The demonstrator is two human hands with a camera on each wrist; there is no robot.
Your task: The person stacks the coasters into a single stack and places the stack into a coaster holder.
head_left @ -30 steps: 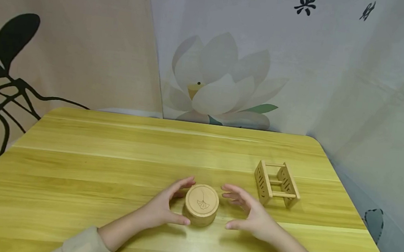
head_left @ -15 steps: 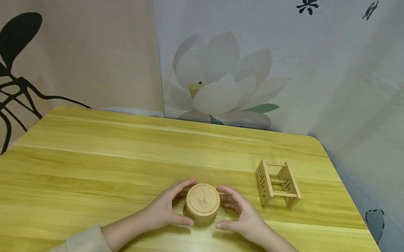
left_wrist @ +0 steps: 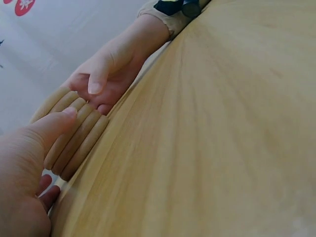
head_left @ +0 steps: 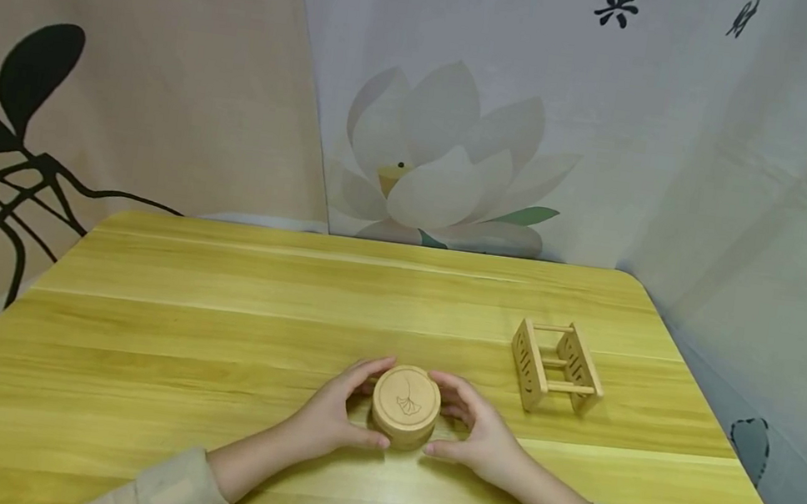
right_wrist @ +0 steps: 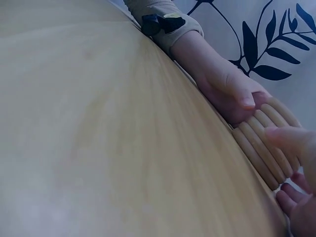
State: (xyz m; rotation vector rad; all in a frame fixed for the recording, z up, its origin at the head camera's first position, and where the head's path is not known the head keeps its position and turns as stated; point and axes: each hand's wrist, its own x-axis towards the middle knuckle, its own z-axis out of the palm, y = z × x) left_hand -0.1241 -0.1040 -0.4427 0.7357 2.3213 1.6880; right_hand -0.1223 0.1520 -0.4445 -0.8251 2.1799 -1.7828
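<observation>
Disc stack [head_left: 406,408]: smooth matt wood. Table [head_left: 212,329]: wood-grain, faintly glossy.

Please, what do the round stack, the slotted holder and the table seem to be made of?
The round stack: probably wood or bamboo, smooth and matte; even tan, a thin dark leaf drawing on top. The slotted holder: likely wood or bamboo too, from its similar tan colour. The table: wood or laminate, slightly glossy; streaked grain, soft reflections.

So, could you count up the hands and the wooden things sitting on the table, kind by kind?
Hands: 2, the left hand and the right hand
Round wooden stack, counted as one: 1
Wooden rack: 1
Total: 4
</observation>
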